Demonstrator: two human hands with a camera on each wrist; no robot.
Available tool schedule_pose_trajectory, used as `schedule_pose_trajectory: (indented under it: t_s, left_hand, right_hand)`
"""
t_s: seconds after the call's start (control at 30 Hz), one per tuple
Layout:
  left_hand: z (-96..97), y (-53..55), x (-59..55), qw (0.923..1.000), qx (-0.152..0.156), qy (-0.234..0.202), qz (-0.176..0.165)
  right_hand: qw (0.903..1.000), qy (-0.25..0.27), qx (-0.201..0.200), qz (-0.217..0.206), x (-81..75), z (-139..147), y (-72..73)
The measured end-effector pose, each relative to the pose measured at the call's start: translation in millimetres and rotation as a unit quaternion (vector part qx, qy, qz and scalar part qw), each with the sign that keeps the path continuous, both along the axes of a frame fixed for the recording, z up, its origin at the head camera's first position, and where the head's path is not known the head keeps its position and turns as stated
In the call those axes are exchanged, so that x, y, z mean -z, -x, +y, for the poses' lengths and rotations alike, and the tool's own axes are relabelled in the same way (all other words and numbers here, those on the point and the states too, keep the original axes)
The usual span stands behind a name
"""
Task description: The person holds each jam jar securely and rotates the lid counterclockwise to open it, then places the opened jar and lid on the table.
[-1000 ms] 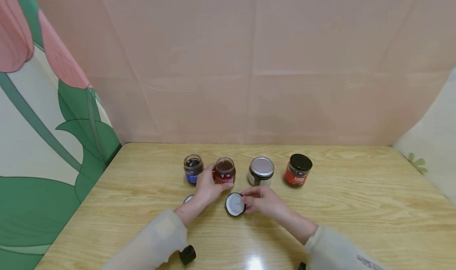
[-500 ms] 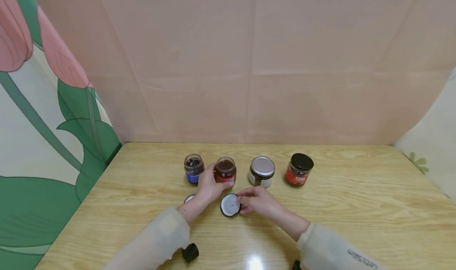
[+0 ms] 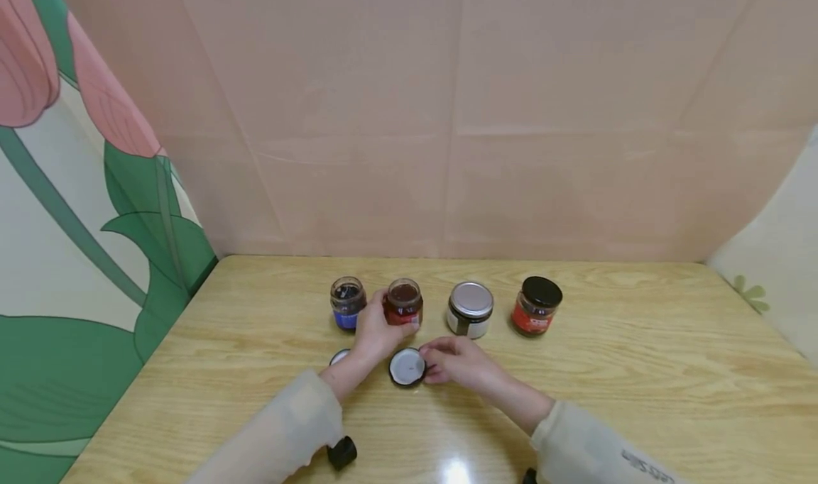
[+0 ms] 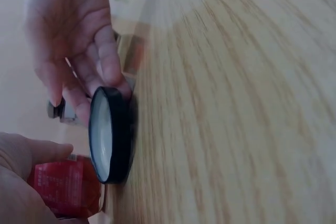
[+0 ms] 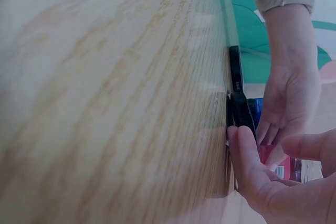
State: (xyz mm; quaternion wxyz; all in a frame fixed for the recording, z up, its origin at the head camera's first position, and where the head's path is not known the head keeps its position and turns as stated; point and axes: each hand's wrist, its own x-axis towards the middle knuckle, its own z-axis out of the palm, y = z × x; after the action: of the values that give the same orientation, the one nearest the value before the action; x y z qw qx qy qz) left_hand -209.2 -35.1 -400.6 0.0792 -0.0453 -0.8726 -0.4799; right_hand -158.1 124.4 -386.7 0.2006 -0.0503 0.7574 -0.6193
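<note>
My left hand (image 3: 375,336) grips a small glass jar (image 3: 405,298) with a red label and dark reddish contents; the jar stands upright without a lid. In front of it a black-rimmed jar lid (image 3: 407,367) lies on the table, white inside facing up. At the lid's right edge is my right hand (image 3: 461,363), its fingertips touching the rim. In the right wrist view, the thumb (image 5: 310,146) stands away from the lid (image 5: 243,113). A second lid (image 3: 339,356) is mostly hidden behind my left wrist.
Left of the gripped jar stands an open jar (image 3: 347,304) with a blue label. To its right are a silver-lidded jar (image 3: 470,308) and a black-lidded jar (image 3: 537,305) with a red label. The wooden table (image 3: 639,370) ends at a pink backdrop.
My right hand and the black-rimmed lid have moved left across the table. The thumb and fingers have loosened at its rim. My left hand stays on the red-labelled jar.
</note>
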Motion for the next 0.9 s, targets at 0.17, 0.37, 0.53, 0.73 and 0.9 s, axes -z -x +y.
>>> schedule_pose_trajectory:
  t_s: [0.17, 0.37, 0.53, 0.73, 0.9]
  left_hand:
    - [2.3, -4.5, -3.9, 0.9998, 0.002, 0.001, 0.018]
    - [4.9, -9.7, -12.9, 0.9989, 0.007, 0.009, 0.046]
    - [6.3, -15.1, -20.9, 0.9975, 0.027, 0.024, 0.06]
    - [6.8, -18.6, -25.3, 0.9959, 0.039, 0.038, 0.073]
    - [4.9, -20.1, -25.9, 0.9948, 0.044, 0.048, 0.079]
  right_hand:
    - [0.9999, -0.009, -0.003, 0.008, -1.6, 1, -1.9]
    - [0.9974, -0.062, -0.007, 0.036, -5.3, 3, -4.1]
    - [0.9966, -0.068, -0.018, 0.042, -8.4, 4, -4.9]
    - [0.9953, -0.076, -0.034, 0.049, -13.4, 8, -4.6]
    - [0.9951, -0.072, -0.042, 0.052, -17.2, 12, -3.9]
